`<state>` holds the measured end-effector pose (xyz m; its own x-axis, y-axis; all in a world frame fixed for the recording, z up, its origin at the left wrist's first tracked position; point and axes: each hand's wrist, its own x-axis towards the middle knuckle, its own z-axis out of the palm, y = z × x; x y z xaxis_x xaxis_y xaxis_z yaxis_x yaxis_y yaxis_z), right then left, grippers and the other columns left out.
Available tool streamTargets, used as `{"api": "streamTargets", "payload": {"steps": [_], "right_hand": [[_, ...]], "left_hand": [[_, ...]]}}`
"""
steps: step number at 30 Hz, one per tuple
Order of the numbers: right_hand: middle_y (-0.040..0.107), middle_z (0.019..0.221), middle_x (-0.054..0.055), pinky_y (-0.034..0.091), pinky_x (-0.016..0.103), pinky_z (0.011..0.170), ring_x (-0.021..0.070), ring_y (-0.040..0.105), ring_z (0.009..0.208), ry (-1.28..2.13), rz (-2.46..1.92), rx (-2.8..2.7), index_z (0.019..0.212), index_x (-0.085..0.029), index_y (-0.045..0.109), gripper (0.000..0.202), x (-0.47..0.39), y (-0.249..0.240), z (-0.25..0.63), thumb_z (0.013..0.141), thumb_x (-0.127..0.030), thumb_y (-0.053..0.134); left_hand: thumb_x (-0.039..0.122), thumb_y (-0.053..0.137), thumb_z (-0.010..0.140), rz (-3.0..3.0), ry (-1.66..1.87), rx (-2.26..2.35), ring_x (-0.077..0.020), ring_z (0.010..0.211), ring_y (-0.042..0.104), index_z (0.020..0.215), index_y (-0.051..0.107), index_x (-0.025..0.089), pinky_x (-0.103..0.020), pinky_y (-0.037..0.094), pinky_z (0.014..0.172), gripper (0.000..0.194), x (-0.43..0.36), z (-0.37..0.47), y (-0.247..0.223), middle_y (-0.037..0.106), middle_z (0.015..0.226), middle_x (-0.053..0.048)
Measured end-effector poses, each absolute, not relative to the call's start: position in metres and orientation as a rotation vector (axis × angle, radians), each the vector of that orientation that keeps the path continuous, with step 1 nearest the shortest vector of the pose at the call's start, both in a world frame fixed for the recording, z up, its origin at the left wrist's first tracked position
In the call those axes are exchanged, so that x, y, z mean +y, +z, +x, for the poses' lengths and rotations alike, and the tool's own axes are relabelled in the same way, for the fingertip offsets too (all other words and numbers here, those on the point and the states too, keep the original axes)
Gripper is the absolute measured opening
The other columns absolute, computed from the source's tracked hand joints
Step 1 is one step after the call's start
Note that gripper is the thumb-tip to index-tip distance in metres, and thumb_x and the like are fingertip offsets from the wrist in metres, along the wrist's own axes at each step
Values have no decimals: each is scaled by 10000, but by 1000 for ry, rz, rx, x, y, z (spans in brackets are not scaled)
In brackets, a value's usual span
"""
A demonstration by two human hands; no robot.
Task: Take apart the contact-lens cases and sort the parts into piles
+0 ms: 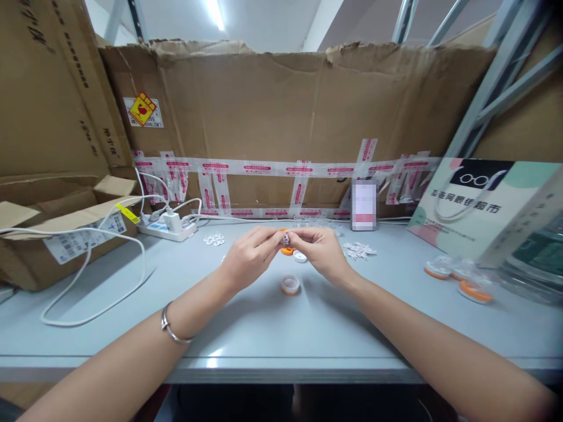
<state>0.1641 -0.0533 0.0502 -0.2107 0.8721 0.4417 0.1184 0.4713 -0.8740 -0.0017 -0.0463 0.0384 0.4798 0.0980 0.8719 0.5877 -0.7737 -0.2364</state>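
Observation:
My left hand (251, 255) and my right hand (323, 252) meet above the middle of the table. Between their fingertips they pinch a small, dark and whitish piece (285, 239), too small to make out. Just behind and below it, partly hidden by my fingers, lies an orange part (288, 251). A white round cap (299, 257) rests beside that orange part, near my right fingers. Nearer to me, a clear round container with an orange base (290, 285) stands alone on the table.
White pieces lie in piles at left (214, 239) and right (359, 251). A phone (365, 205) leans on the cardboard behind. Orange-and-clear containers (475, 291) sit right, by a printed box (470, 205). Left are a power strip (169, 227), white cable and open carton (65, 234).

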Motion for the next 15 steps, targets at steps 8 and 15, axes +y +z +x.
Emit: {"api": "streamTargets", "payload": {"steps": [8,15], "right_hand": [[651,628,15,469,254,684,122,613,640,1333,-920,-1389,703,-159,673,142,-42,47,164,646,-285,641],[640,583,5,458,180,597,82,602,579,1456,-1045,-1320,635,-150,627,77,-38,46,167,629,-223,651]], "left_hand": [[135,497,826,-2259,-1222,-601,-145,800,578,985,551,165,-271,485,707,171,-45,-4,34,638,891,-59],[130,533,804,-2256,-1246,-512,-139,785,567,951,553,141,-267,481,714,149,-45,-4,38,633,856,-64]]}}
